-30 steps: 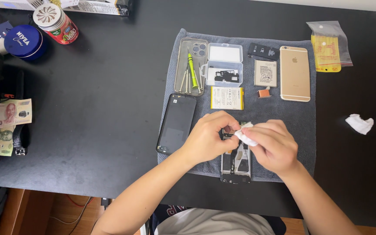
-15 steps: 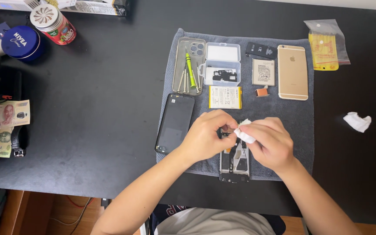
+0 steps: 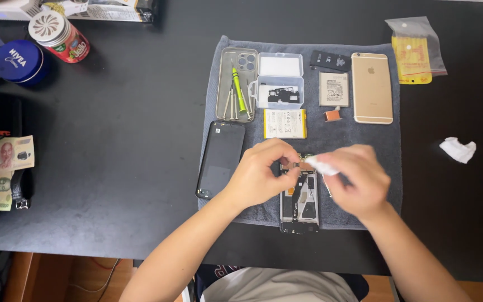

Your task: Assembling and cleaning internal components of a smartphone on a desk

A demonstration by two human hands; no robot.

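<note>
An opened phone body (image 3: 301,201) lies on a grey cloth mat (image 3: 375,140), its insides showing. My left hand (image 3: 264,173) pinches the upper part of the phone with thumb and fingers. My right hand (image 3: 356,179) holds a small white tissue wad (image 3: 321,165) against the phone's top edge. The top of the phone is hidden under both hands.
On the mat: a black phone panel (image 3: 221,159), clear case with small screwdrivers (image 3: 237,92), clear parts box (image 3: 279,81), yellow-edged battery (image 3: 285,123), another battery (image 3: 334,89), gold phone (image 3: 372,88). Off the mat: crumpled tissue (image 3: 458,149), plastic bag (image 3: 415,50), blue tin (image 3: 19,61), can (image 3: 58,36), banknotes (image 3: 1,159).
Both hands stay over the opened phone. My right hand and the tissue have shifted only slightly at the phone's top.
</note>
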